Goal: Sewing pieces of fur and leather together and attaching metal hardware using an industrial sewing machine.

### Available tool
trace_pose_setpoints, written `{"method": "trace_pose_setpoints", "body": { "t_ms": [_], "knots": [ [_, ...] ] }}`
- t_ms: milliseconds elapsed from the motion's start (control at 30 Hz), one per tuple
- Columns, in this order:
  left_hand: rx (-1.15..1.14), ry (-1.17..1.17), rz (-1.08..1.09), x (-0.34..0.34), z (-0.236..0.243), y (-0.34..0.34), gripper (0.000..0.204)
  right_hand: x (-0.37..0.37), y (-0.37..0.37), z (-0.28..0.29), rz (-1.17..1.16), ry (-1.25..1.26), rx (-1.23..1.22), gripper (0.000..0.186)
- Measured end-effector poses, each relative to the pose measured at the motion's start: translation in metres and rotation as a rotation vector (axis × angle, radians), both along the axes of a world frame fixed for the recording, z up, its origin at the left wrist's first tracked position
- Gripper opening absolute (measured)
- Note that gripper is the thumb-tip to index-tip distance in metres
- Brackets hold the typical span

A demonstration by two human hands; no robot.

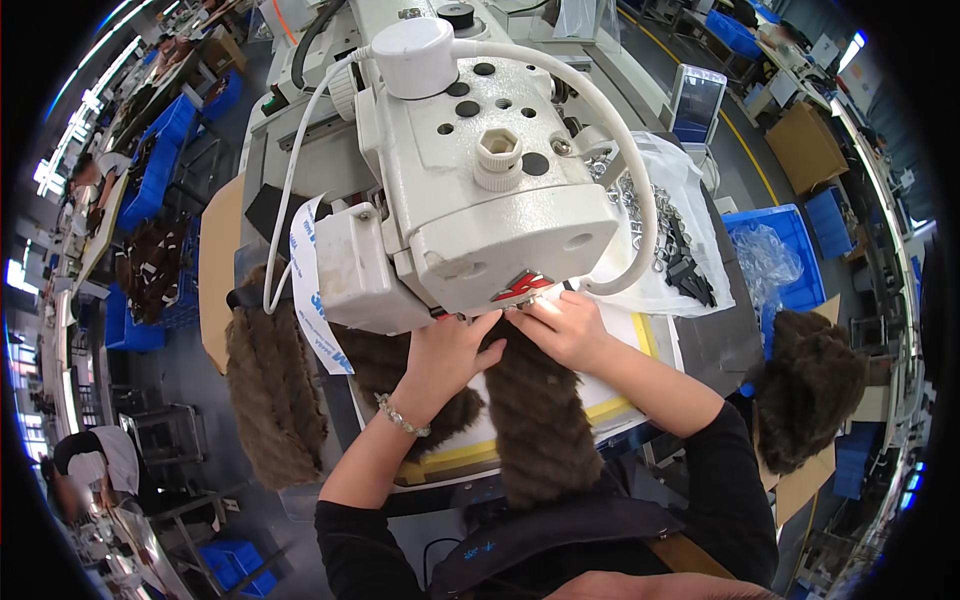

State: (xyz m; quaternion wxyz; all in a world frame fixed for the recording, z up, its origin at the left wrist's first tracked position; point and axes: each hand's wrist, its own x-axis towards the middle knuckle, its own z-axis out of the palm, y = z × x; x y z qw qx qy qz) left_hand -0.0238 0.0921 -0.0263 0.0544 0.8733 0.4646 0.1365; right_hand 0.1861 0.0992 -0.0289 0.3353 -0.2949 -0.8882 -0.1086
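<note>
A long strip of brown fur [540, 425] runs from beneath the head of a white industrial sewing machine [510, 225] down toward my lap. At the strip's far end, my left hand [447, 358] is on its left edge, closed at the fur, with thumb and forefinger reaching over it. My right hand [562, 328] pinches the same end from the right, its fingers bent close under the machine head. The needle area and some of my fingertips are hidden by the machine. Another brown fur piece [385, 365] lies beside my left wrist.
More brown fur [275, 395] hangs at the table's left edge, and a fur bundle [808, 390] rests at the right. A white plastic bag [690, 240] carries metal rings and black parts. Beyond it stands a blue crate [770, 250]. Printed paper [315, 290] hangs off the machine.
</note>
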Motion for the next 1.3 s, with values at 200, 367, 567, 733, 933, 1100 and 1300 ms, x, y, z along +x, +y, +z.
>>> {"method": "trace_pose_setpoints", "body": {
  "t_ms": [200,367,567,733,933,1100,1300],
  "knots": [
    [-0.001,-0.039,0.010,0.000,0.000,0.000,0.048,-0.006,0.000,-0.004,-0.174,0.059,-0.150,0.016],
    [-0.025,0.011,0.033,0.002,0.000,-0.002,0.048,-0.008,0.000,-0.005,-0.227,0.138,-0.228,0.011],
    [0.125,0.001,0.031,0.004,-0.012,-0.004,0.045,-0.010,-0.004,-0.003,-0.271,0.018,-0.304,0.016],
    [0.162,-0.050,0.012,0.004,-0.011,-0.002,0.044,-0.012,0.000,0.001,-0.278,0.055,-0.310,0.015],
    [0.219,-0.074,-0.022,0.002,-0.008,0.000,0.043,-0.011,0.000,-0.003,-0.312,0.124,-0.413,0.011],
    [0.242,-0.072,-0.035,0.002,-0.006,-0.002,0.043,-0.013,-0.001,-0.003,-0.308,0.166,-0.442,0.012],
    [0.228,-0.026,-0.008,0.007,-0.001,-0.005,0.041,-0.014,-0.006,-0.004,-0.249,0.130,-0.270,0.012]
  ]
}}
